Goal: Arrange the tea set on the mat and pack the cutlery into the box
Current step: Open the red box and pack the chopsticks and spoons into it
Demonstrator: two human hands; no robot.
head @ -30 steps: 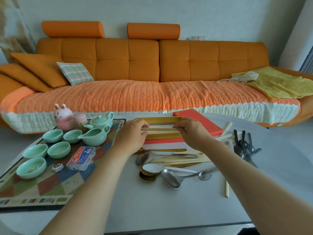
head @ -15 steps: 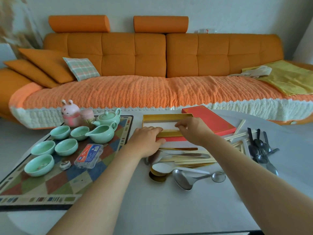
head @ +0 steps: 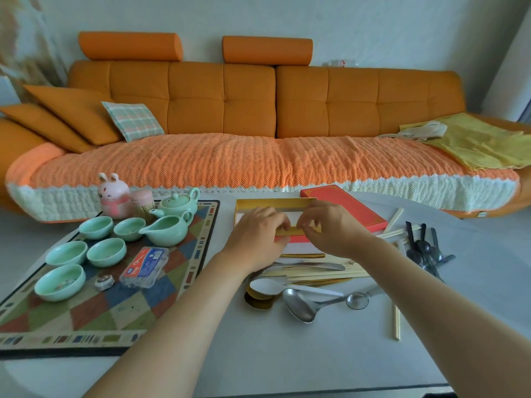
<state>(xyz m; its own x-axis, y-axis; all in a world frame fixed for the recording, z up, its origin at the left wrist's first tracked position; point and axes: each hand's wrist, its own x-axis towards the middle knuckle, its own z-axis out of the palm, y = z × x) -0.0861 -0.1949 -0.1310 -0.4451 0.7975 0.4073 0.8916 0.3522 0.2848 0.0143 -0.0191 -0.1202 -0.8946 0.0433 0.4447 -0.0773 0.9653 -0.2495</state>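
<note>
The pale bench carries a patterned mat left of the left hand and a gold-lined box at both hands' fingertips. A red lid lies beyond the right hand, spoons and chopsticks lie by the wrists, and black spoons lie farther right.

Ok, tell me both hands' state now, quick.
Left hand: fingers curled on the gold box, at its near wall.
Right hand: pinching the same wall.

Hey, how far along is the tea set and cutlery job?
Done: teapot, pitcher and five cups sit on the mat. In hand: left hand and right hand work at the open gold box; their grip is unclear. Left to do: spoons, chopsticks and black spoons lie loose on the table.
</note>
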